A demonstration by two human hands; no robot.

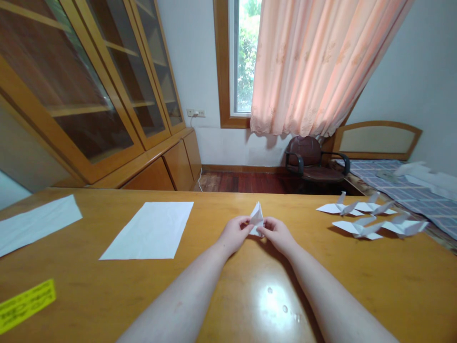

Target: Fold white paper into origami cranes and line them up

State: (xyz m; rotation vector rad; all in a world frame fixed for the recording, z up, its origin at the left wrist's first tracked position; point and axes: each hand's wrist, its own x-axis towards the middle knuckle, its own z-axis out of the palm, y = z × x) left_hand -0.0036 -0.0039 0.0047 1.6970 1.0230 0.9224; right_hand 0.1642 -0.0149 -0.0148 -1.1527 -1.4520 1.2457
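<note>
Between my two hands, near the far edge of the wooden table [228, 295], is a small piece of folded white paper [256, 218] with a pointed top. My left hand [235, 234] pinches its left side between thumb and fingers. On the other side, my right hand [279, 233] grips the paper's lower right edge the same way. The fingers partly hide the lower folds. To the right stand several folded white paper cranes [361, 229], grouped close together with wings spread.
A flat white paper sheet [152, 231] lies left of my hands, with another white paper [43, 221] at the far left. A yellow label [27, 305] is at the lower left. Beyond the table are a glass-fronted cabinet [143, 145], a brown chair [309, 157] and a bed [389, 171].
</note>
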